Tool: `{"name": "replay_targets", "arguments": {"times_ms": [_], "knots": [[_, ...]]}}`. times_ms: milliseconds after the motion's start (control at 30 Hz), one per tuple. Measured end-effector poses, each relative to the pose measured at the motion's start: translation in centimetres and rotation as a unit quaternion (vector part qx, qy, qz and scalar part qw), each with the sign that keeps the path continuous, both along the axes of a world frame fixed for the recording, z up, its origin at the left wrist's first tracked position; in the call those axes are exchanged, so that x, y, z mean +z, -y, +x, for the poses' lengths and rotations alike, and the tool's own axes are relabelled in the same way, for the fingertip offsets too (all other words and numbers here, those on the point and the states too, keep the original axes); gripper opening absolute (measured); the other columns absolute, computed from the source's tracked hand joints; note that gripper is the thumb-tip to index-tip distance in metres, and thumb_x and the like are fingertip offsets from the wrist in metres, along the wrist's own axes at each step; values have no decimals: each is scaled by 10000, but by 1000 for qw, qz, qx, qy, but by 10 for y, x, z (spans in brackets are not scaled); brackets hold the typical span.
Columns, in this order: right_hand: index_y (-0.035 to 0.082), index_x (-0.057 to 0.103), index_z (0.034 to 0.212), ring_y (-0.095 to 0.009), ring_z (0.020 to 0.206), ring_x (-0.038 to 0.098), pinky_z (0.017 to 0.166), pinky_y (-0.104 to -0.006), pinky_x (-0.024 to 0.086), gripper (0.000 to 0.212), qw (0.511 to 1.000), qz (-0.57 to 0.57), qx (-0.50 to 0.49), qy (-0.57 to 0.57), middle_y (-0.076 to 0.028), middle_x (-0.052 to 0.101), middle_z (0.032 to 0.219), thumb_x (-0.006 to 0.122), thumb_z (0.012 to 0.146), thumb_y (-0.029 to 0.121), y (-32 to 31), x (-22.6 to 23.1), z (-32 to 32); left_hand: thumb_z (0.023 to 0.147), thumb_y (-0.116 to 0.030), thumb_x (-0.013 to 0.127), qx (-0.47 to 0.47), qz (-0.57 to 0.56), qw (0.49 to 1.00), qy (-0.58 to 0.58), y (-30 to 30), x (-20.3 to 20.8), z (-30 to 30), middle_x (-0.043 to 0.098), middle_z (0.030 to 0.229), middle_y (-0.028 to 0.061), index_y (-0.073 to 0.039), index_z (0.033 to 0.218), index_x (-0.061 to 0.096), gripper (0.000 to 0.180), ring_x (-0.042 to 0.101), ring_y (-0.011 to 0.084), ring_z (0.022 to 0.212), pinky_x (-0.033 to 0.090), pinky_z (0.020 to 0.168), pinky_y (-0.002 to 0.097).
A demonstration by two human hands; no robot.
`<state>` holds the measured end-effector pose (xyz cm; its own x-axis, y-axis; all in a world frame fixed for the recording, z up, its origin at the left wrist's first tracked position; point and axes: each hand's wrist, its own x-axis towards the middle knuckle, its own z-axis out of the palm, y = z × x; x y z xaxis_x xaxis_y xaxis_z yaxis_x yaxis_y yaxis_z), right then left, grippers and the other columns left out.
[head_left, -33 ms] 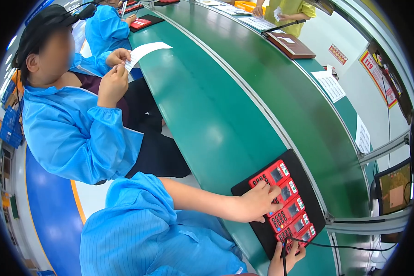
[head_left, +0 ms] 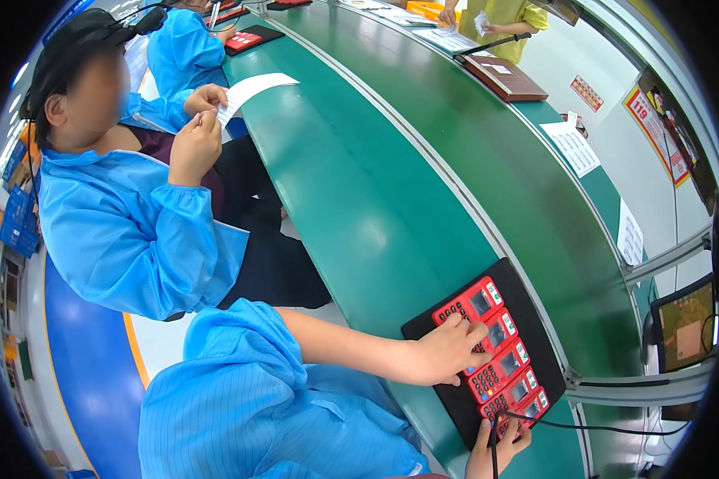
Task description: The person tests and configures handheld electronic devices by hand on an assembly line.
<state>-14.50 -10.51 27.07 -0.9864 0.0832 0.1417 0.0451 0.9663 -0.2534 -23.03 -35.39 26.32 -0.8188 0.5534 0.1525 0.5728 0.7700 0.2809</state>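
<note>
Several red handheld keypad terminals (head_left: 506, 367) with small grey screens lie side by side on a black mat (head_left: 417, 329). My left hand (head_left: 447, 351) reaches across from the left, palm down. Its bent, spread fingers rest over the keypad of the second terminal (head_left: 498, 332) from the far end and cover part of it. The farthest terminal (head_left: 479, 303) lies just beyond those fingers. At the near end, my right hand (head_left: 495, 458) has its fingers apart on the keypad end of the nearest terminal. A black cable (head_left: 599, 429) crosses in front of that hand.
The mat lies on a green workbench (head_left: 351, 184) with a metal rail along it. To the left sits a co-worker in blue (head_left: 128, 231), holding a white paper strip (head_left: 252, 89). Past the bench are a brown case (head_left: 507, 78) and a person in yellow. A monitor (head_left: 685, 327) stands right.
</note>
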Motion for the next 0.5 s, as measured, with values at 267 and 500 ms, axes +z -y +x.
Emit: {"name": "replay_targets", "arguments": {"times_ms": [267,500], "knots": [[41,561,1300,-438,1167,492,971,-448,464,587,1000,-23,-7,12,-295,378,1335,743,848,367,2,3,-1,769,-417,762,4,0,1000,15,1,3,1,425,1259,188,-213,1338,534,646,511,317,1071,374,926,435],[60,567,1305,-453,1185,482,983,-448,457,583,999,-46,-14,18,-308,372,1348,746,844,369,-3,-2,4,773,-419,758,-3,8,1000,15,0,1,5,426,1293,211,-213,1346,530,650,525,321,1071,364,959,447]]}}
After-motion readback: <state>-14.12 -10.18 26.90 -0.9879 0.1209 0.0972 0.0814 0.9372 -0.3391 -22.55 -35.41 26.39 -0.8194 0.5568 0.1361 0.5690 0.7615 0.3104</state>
